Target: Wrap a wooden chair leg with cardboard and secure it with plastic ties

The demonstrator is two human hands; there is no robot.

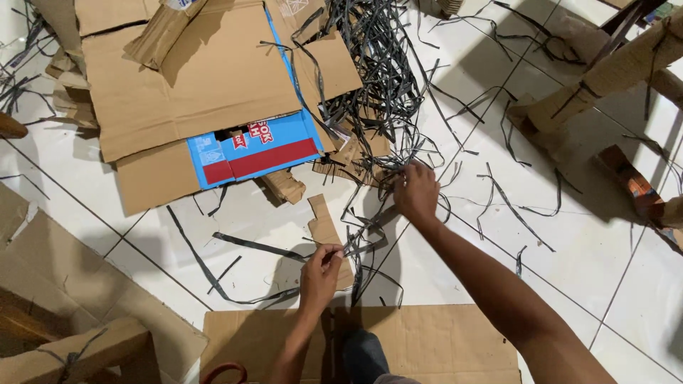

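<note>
My left hand (pixel 320 274) pinches one end of a thin dark grey strip (pixel 359 245) low over the white tiled floor. My right hand (pixel 416 193) reaches farther out and grips strands at the near edge of a big tangled pile of dark strips (pixel 377 78). The held strip runs between the two hands. A small cut piece of brown cardboard (pixel 324 227) lies flat just beyond my left hand. More loose strips (pixel 249 245) lie scattered on the tiles to the left of that hand.
Flattened brown cardboard boxes (pixel 192 78), one with a blue and red printed flap (pixel 256 153), cover the floor at the back left. A cardboard sheet (pixel 441 345) lies under my arms. Cardboard-wrapped furniture legs (pixel 612 71) stand at right; more cardboard pieces (pixel 64 284) lie at left.
</note>
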